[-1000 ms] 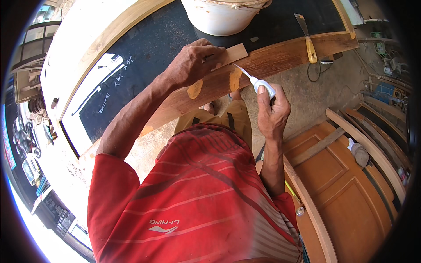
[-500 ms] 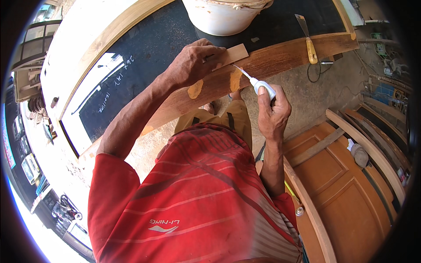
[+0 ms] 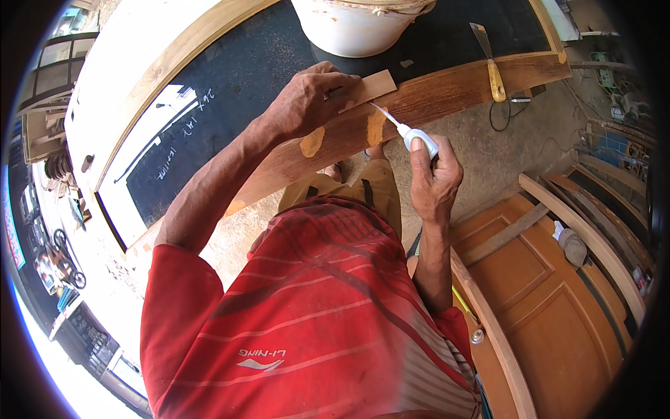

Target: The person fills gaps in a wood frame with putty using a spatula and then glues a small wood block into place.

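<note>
My left hand point(image 3: 304, 101) is closed on a small flat piece of light wood point(image 3: 373, 89), which rests at the edge of a dark panel's brown wooden frame point(image 3: 447, 96). In my right hand point(image 3: 438, 180) is a white squeeze bottle point(image 3: 420, 142) with a long thin nozzle, my thumb on its side. The nozzle tip points at the frame's face, just beneath the wood piece; whether it touches cannot be made out. Two orange-tan filler patches point(image 3: 312, 142) mark the frame near my hands.
A white bucket point(image 3: 356, 31) stands on the dark panel point(image 3: 244, 63). To its right lies a putty knife point(image 3: 495, 78) with a yellow handle, overhanging the frame. Paneled wooden doors point(image 3: 523, 279) and long boards point(image 3: 586, 241) are at the lower right.
Both hands, the wood piece and the bottle hold almost the same place. At the far left, a two-wheeled vehicle outside has shifted upward in the picture.
</note>
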The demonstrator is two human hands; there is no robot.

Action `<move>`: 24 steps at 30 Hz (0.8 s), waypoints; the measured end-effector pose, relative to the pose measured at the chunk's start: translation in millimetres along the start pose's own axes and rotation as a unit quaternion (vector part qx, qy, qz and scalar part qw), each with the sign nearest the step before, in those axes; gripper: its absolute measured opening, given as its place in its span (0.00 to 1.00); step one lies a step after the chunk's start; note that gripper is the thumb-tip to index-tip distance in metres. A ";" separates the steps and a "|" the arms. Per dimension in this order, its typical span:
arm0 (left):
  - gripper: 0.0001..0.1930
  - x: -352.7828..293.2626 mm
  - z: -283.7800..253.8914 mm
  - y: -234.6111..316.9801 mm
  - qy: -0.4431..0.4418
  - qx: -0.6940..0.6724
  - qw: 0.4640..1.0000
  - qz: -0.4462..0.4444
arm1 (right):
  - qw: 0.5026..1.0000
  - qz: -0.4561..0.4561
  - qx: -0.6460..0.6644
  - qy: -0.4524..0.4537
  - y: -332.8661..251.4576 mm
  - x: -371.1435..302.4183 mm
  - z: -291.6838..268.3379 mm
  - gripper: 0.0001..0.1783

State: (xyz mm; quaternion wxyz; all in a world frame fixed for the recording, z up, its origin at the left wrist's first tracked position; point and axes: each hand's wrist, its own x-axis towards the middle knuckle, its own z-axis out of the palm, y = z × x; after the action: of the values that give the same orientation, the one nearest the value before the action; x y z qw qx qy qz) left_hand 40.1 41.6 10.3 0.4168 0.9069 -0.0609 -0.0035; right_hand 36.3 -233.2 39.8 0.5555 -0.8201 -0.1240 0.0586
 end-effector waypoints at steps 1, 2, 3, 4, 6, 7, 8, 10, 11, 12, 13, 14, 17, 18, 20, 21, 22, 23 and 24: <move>0.21 0.1 0.0 0.3 -0.002 0.000 1.000 -0.002 | 1.000 0.000 -0.002 -0.001 0.3 0.1 0.1 0.10; 0.21 0.2 -0.3 0.9 -0.004 -0.001 1.000 -0.005 | 1.000 0.000 -0.004 -0.002 0.5 0.2 0.2 0.10; 0.21 0.3 -0.4 1.2 -0.006 -0.001 1.000 -0.007 | 1.000 0.000 -0.006 -0.003 0.7 0.3 0.2 0.10; 0.21 0.1 -0.5 1.1 -0.005 0.000 1.000 -0.008 | 1.000 -0.001 -0.010 -0.004 0.6 0.5 0.2 0.10; 0.21 0.1 -0.7 0.6 -0.005 0.001 1.000 -0.010 | 1.000 -0.004 -0.018 -0.004 0.4 0.8 -0.1 0.10; 0.21 0.4 -0.9 0.7 -0.006 0.003 1.000 -0.009 | 1.000 0.001 -0.014 -0.003 -0.3 0.7 -0.1 0.10; 0.21 0.9 -1.1 1.0 -0.007 0.004 1.000 -0.008 | 1.000 0.007 -0.011 -0.001 -1.6 0.6 -0.2 0.10; 0.21 0.6 -1.0 0.4 -0.008 0.005 1.000 -0.003 | 1.000 0.012 -0.005 0.001 -2.9 0.1 -0.3 0.10; 0.21 -0.1 -0.7 -0.4 -0.007 0.004 1.000 0.000 | 1.000 0.012 -0.003 0.002 -3.1 -0.3 -0.2 0.10; 0.21 -0.8 -0.3 -1.2 -0.006 0.002 1.000 0.003 | 1.000 0.011 -0.001 0.002 -2.9 -0.8 0.1 0.10; 0.21 -0.4 -0.3 -1.1 -0.008 0.002 1.000 -0.004 | 1.000 0.009 -0.001 0.002 -2.8 -0.5 0.0 0.10; 0.21 -0.2 -0.3 -0.9 -0.010 0.002 1.000 -0.011 | 1.000 0.008 -0.002 0.002 -2.5 0.0 0.1 0.10; 0.21 0.0 0.2 -1.2 -0.010 0.000 1.000 -0.017 | 1.000 0.005 -0.004 -0.002 -1.3 0.9 0.6 0.10; 0.21 -0.1 0.2 -1.3 -0.009 -0.001 1.000 -0.016 | 1.000 0.005 -0.004 -0.004 -1.0 1.0 0.8 0.10; 0.21 0.4 -0.9 0.2 -0.010 0.003 1.000 -0.012 | 1.000 0.005 -0.006 -0.005 -1.3 0.9 0.5 0.10; 0.21 0.6 -1.3 0.7 -0.010 0.005 1.000 -0.010 | 1.000 0.005 -0.006 -0.005 -1.4 0.9 0.5 0.10; 0.20 0.5 -0.9 0.3 -0.005 0.002 1.000 -0.004 | 1.000 0.005 -0.004 -0.004 -1.8 0.9 0.6 0.10; 0.19 0.4 -0.2 -0.6 0.000 0.000 1.000 0.002 | 1.000 0.005 -0.001 -0.003 -2.2 0.9 0.8 0.10; 0.18 0.2 0.3 -1.2 0.005 -0.002 1.000 0.009 | 1.000 0.005 0.001 -0.002 -2.6 0.9 0.9 0.10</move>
State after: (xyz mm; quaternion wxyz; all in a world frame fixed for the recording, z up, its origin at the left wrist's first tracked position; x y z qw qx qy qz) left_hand 40.4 42.2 9.2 0.4192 0.9054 -0.0663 0.0047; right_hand 36.6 -231.3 41.9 0.5558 -0.8201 -0.1208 0.0631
